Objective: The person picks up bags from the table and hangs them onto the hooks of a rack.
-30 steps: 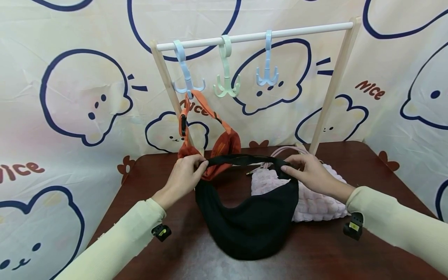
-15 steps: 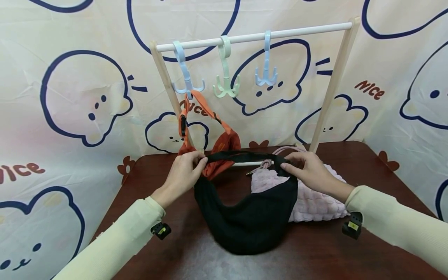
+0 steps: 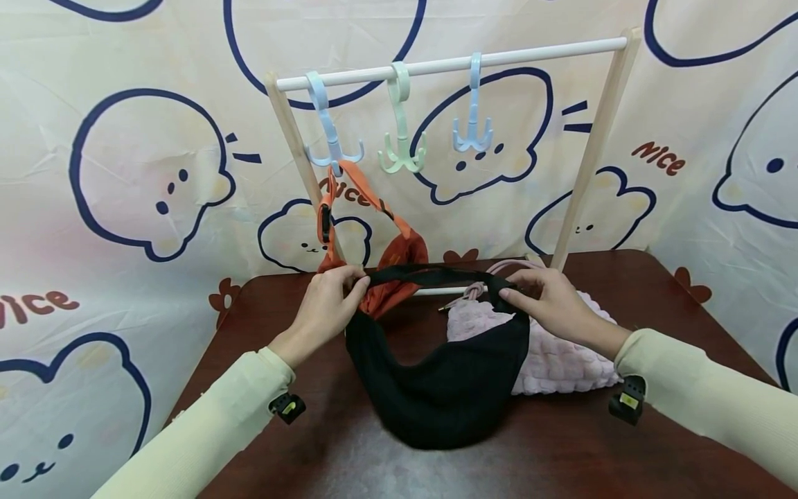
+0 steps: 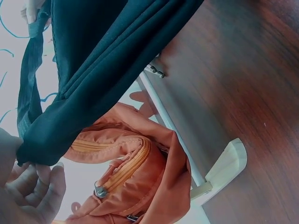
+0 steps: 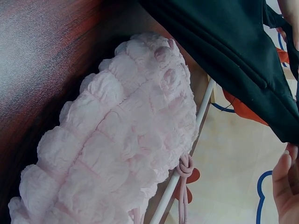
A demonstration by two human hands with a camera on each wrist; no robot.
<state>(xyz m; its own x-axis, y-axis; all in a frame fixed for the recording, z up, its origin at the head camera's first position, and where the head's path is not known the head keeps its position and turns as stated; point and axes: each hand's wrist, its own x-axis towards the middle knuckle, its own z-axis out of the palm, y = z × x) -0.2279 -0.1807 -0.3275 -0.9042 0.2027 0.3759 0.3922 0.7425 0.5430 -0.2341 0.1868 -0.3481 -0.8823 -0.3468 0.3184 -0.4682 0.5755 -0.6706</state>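
A black shoulder bag (image 3: 442, 395) hangs between the two hands, its curved body above the table and its strap (image 3: 430, 276) stretched across the top. My left hand (image 3: 330, 305) pinches the bag at the left end of the strap, thumb on the near side. At the right end, my right hand (image 3: 551, 305) pinches the same bag between thumb and fingers. Behind the left hand, an orange bag (image 3: 399, 267) hangs by its strap from the left blue hook (image 3: 333, 142). A pink puffy bag (image 3: 561, 360) lies on the table behind the right hand, partly covered by the black bag.
A rack with a white rail (image 3: 530, 55) and wooden posts (image 3: 595, 152) stands at the back. A green hook (image 3: 402, 132) and another blue hook (image 3: 472, 118) hang from its rail. The dark brown table (image 3: 262, 443) lies below, with a printed cloth (image 3: 125, 291) behind.
The black bag has risen slightly, its lower edge moving up. Both hands have shifted up a little with their grip kept. The orange and pink bags stay in place.
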